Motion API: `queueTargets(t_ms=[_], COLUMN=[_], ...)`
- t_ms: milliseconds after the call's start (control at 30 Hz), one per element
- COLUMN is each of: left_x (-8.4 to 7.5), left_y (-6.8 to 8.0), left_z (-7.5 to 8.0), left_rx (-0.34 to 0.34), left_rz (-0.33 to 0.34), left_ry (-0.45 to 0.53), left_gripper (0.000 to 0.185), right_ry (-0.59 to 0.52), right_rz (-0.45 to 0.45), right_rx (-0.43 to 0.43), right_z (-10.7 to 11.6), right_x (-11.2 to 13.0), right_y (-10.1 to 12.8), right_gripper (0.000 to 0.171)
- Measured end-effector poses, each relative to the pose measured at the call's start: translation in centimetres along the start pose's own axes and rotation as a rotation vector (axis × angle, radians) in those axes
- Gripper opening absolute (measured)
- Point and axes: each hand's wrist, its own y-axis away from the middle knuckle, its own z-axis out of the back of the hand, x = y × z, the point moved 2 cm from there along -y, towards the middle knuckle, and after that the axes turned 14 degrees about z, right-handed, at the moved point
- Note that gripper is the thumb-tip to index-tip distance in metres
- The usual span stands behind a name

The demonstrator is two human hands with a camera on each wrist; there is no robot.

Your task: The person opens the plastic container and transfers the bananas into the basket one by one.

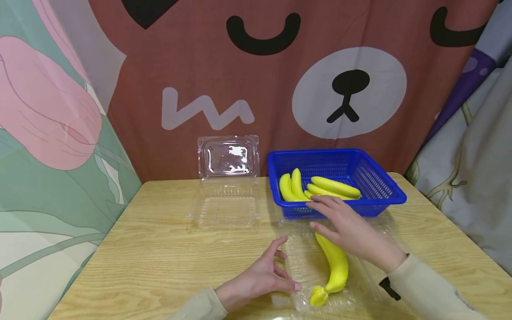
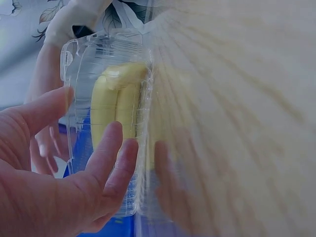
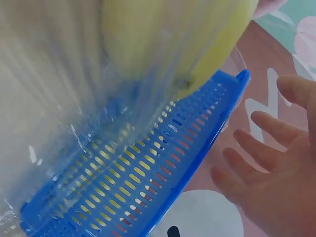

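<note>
A yellow toy-like banana piece (image 1: 338, 266) lies inside a clear plastic clamshell box (image 1: 300, 262) at the table's front; the left wrist view shows two banana lengths (image 2: 129, 103) side by side through its wall. Beside the box's left wall is my left hand (image 1: 258, 278), fingers loosely bent and apart, thumb at the rim; whether it touches cannot be told. Over the box's far right part hovers my right hand (image 1: 352, 231), fingers extended towards the basket's front rim and covering the banana's far tip in the head view. Its fingers (image 3: 266, 153) hold nothing in the right wrist view.
Behind the box stands a blue perforated basket (image 1: 376, 175) with several yellow bananas (image 1: 336, 186) in it. Another clear clamshell box (image 1: 229, 209) sits to the left with its lid (image 1: 228, 158) raised. A bear-print curtain (image 1: 256, 89) hangs behind the wooden table (image 1: 160, 249).
</note>
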Motion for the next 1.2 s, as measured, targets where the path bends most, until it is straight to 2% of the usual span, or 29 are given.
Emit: queueTargets(t_ms=[267,467,700,867,1200], left_x=[-0.1,-0.1,0.1,0.1,0.1], left_y=[0.2,0.1,0.0,0.1,0.0], left_z=[0.0,0.0,0.0,-0.1,-0.2], left_rx=[0.011,0.008,0.004,-0.008,-0.003], left_rz=[-0.024,-0.017,-0.010,-0.010,-0.011], left_ry=[0.008,0.007,0.004,0.008,0.011], left_gripper=[0.102,0.102,0.101,0.102,0.102], right_ry=[0.031,0.067,0.009,-0.018,0.030], right_rz=[-0.028,-0.050,-0.137,-0.141,-0.144], right_rx=[0.050,0.087,0.196,0.177,0.099], right_z=[-0.1,0.0,-1.1,-2.1,-2.7], right_x=[1.7,2.4,3.0,3.3,3.5], right_y=[2.4,3.6,4.8,5.3,5.2], right_gripper=[0.052,0.054,0.061,0.062,0.062])
